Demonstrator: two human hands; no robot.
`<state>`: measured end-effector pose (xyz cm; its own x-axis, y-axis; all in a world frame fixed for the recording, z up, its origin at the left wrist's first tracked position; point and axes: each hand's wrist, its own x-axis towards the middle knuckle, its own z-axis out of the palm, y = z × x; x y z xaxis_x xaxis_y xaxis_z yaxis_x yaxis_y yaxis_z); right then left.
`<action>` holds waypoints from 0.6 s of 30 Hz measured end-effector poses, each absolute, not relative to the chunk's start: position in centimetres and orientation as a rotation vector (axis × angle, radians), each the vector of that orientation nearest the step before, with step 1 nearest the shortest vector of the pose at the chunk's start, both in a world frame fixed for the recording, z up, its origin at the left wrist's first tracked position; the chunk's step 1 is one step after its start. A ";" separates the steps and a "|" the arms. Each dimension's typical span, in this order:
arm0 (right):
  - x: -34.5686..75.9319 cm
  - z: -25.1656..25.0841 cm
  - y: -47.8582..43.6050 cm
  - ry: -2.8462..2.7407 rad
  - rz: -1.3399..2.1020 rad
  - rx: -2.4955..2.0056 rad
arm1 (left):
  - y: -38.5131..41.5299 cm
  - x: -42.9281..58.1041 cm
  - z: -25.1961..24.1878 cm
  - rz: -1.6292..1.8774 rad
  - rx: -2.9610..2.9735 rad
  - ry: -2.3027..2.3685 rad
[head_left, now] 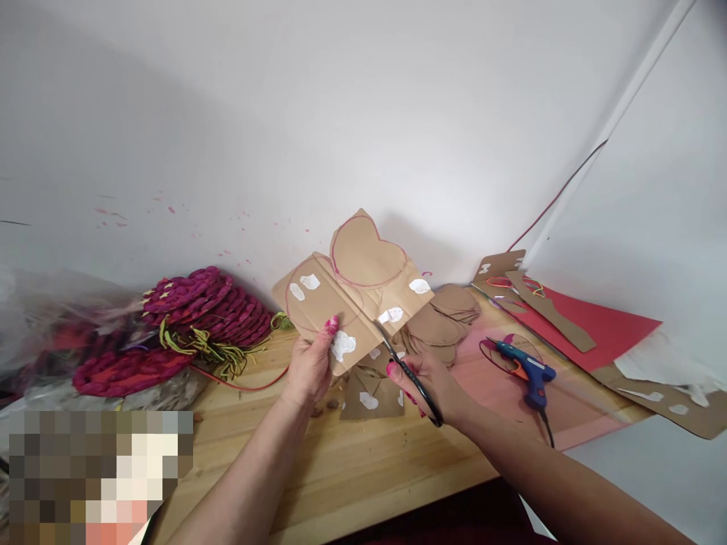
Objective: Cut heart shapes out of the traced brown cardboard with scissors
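Observation:
My left hand grips the lower left edge of a piece of brown cardboard, held up above the table. Heart outlines are drawn on the cardboard in reddish-purple, and white paper scraps stick to it. A fold or crease runs across its middle. My right hand is closed on black-handled scissors, whose blades meet the cardboard's lower edge near that crease. Below and behind lies a pile of cut cardboard shapes, with a cardboard offcut on the table beneath my hands.
Magenta braided pieces with yellow-green tassels are stacked at left beside clear plastic. A blue glue gun rests on a pink sheet at right, its cord trailing off the front. Red sheet and cardboard strips lie beyond. A white wall stands behind.

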<state>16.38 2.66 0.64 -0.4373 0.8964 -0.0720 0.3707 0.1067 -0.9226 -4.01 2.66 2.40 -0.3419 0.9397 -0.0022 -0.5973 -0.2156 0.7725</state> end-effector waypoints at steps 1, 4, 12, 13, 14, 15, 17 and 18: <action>16.4 0.5 2.6 -1.853 1.309 -1.231 | 2.7 -4.0 2.4 1.772 0.582 0.839; 16.3 0.2 2.5 -1.822 1.312 -1.231 | 2.7 -4.0 2.3 1.769 0.565 0.833; 16.6 0.4 3.1 -1.805 1.483 -1.187 | 2.1 -3.7 2.2 1.686 0.602 0.849; 16.7 0.3 3.2 -1.803 1.489 -1.170 | 2.0 -3.6 2.2 1.687 0.609 0.843; 16.7 0.2 3.2 -1.795 1.493 -1.161 | 2.0 -3.5 2.2 1.698 0.611 0.836; 16.8 0.0 3.3 -1.782 1.498 -1.155 | 1.9 -3.4 2.1 1.714 0.609 0.830; 16.8 -0.1 3.2 -1.765 1.512 -1.147 | 1.9 -3.2 2.1 1.734 0.594 0.826; 16.7 -0.1 3.1 -1.760 1.516 -1.148 | 2.0 -3.1 2.1 1.737 0.582 0.827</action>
<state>16.73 3.13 -0.07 -0.4890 0.8633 -0.1251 0.2516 0.0022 -0.9678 -3.11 1.95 2.08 -0.3055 0.9521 -0.0161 -0.6127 -0.1836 0.7687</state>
